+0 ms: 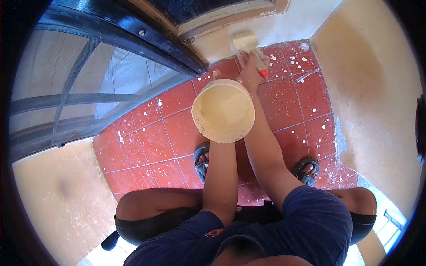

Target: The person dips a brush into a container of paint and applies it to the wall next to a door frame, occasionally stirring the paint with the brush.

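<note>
A pale tub of cream-coloured paint is held up in front of me. My left hand supports it; only a fingertip shows past the far rim, and the rest is hidden behind the tub. Beyond it, my right hand is closed around a wide paintbrush with a red-tipped handle. The bristles are blurred and lie against the low part of the white wall, just above the floor.
Red floor tiles are spattered with white paint. A dark door frame with a mesh screen stands at the left. A patchy beige wall rises at the right. My sandalled feet are on the tiles.
</note>
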`<state>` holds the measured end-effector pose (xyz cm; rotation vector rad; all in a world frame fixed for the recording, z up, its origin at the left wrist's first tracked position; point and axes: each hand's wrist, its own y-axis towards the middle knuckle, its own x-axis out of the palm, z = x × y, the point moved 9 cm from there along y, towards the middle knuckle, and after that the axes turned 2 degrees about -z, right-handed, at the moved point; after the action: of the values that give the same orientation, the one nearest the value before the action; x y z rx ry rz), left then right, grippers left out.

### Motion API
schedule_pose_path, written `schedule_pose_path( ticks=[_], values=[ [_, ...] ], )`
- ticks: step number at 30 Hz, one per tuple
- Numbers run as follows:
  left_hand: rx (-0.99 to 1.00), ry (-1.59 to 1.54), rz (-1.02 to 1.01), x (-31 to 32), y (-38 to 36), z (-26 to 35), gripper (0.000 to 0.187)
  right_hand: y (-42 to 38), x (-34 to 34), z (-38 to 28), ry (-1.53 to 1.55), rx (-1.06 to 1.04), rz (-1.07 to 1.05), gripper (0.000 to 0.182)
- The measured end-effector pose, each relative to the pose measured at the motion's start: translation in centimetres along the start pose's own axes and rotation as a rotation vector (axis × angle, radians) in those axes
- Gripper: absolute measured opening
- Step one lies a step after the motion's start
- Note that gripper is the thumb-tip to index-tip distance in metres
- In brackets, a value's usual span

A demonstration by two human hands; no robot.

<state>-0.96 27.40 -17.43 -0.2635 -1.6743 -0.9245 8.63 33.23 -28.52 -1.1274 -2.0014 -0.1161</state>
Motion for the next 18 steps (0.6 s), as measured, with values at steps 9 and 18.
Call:
schedule_pose_path(
  ticks=[9,18],
  values=[
    [0.055,0.100,-0.014,-1.0,0.5,0.5,0.050,1.9,-5.9,5.7,-0.141,0.028,-0.037,0.019],
    [0.062,0.141,-0.025,-0.9,-0.3,0.5,0.053,3.2,-7.2,6.1,-0.263,0.025,0.013,0.020]
  ],
)
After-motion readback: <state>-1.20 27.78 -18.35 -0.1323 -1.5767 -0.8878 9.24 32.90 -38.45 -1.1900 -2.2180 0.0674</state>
